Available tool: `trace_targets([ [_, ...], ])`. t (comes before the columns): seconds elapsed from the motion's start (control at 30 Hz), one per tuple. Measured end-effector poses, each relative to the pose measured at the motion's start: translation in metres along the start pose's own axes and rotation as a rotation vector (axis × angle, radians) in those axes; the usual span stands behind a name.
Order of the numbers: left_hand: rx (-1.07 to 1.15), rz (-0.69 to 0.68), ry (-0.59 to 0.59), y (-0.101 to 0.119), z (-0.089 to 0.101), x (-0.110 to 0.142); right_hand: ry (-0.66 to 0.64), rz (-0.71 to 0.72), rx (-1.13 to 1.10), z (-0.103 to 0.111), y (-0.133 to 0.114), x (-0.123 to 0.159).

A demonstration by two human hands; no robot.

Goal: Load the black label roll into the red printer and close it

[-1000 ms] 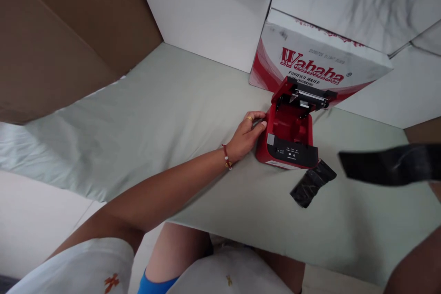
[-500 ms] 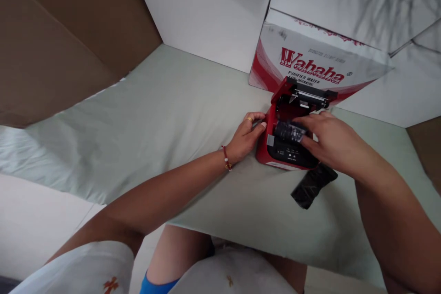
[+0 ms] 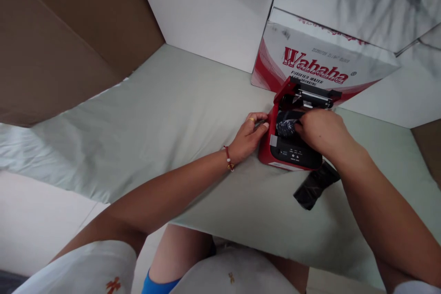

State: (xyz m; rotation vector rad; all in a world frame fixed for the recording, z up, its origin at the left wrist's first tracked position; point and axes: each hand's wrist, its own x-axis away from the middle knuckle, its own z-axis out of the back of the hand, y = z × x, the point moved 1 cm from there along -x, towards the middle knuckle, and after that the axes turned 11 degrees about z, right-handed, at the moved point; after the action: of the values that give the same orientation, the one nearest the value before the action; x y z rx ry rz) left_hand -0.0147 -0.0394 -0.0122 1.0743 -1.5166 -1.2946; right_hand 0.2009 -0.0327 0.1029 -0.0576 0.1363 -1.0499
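A red and black thermal printer (image 3: 267,158) stands on the cloth with its lid (image 3: 317,95) raised. Against its left wall, my left hand (image 3: 250,135) presses thumb and fingers, steadying it. My right hand (image 3: 324,133) reaches into the open bay from the right, fingers closed on a dark roll (image 3: 286,127) with pale printed marks. That roll sits partly inside the bay; its right end is hidden by my fingers. Just in front of the printer's right corner lies a crumpled black wrapper-like piece (image 3: 313,188).
A Wahaha water carton (image 3: 310,55) stands right behind the printer, before white panels (image 3: 206,14). A large brown cardboard box (image 3: 79,32) occupies the far left. Pale green cloth (image 3: 193,105) covers the surface, whose front edge runs above my lap. Blurred hair hangs at the upper right.
My right hand came in from the right, where a black strip showed earlier, and put the dark roll into the printer's bay. My left hand has stayed at the printer's side.
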Motion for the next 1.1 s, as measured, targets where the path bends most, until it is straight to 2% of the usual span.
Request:
trace_targets([
  [0.07,-0.030,-0.013,0.004,0.000,0.000,0.001,0.007,0.006,-0.009,0.005,-0.004,0.004],
  [0.17,-0.133,-0.111,0.056,0.005,0.001,0.008,0.084,0.067,-0.222,0.021,-0.011,0.019],
  [0.23,-0.267,-0.272,0.139,0.011,0.002,0.017,0.156,0.117,-0.370,0.033,-0.015,0.035],
  [0.33,-0.477,-0.627,0.206,0.020,0.001,0.035,0.213,0.227,-0.402,0.041,-0.023,0.065],
  [0.43,-0.580,-0.911,0.155,0.024,-0.003,0.050,0.203,0.330,-0.340,0.037,-0.035,0.095],
  [0.5,-0.629,-1.014,0.109,0.023,-0.005,0.056,0.204,0.345,-0.275,0.032,-0.043,0.112],
  [0.57,-0.671,-1.037,0.034,0.021,-0.008,0.060,0.211,0.333,-0.236,0.028,-0.049,0.124],
  [0.63,-0.697,-0.992,-0.049,0.020,-0.009,0.063,0.211,0.317,-0.280,0.026,-0.049,0.130],
  [0.7,-0.721,-0.956,-0.083,0.020,-0.010,0.065,0.245,0.232,-0.383,0.024,-0.042,0.127],
  [0.73,-0.731,-0.964,-0.078,0.021,-0.010,0.066,0.306,0.140,-0.425,0.023,-0.035,0.122],
  [0.83,-0.767,-1.002,-0.050,0.022,-0.011,0.067,0.638,-0.186,-0.513,0.015,-0.004,0.093],
  [0.9,-0.818,-0.978,-0.049,0.020,-0.012,0.067,0.788,-0.291,-0.598,0.006,0.019,0.065],
  [1.0,-0.840,-0.915,-0.060,0.016,-0.013,0.064,0.757,-0.310,-0.743,-0.005,0.042,0.023],
  [1.1,-0.767,-0.944,-0.034,0.014,-0.013,0.064,0.703,-0.228,-0.799,-0.006,0.039,0.006],
])
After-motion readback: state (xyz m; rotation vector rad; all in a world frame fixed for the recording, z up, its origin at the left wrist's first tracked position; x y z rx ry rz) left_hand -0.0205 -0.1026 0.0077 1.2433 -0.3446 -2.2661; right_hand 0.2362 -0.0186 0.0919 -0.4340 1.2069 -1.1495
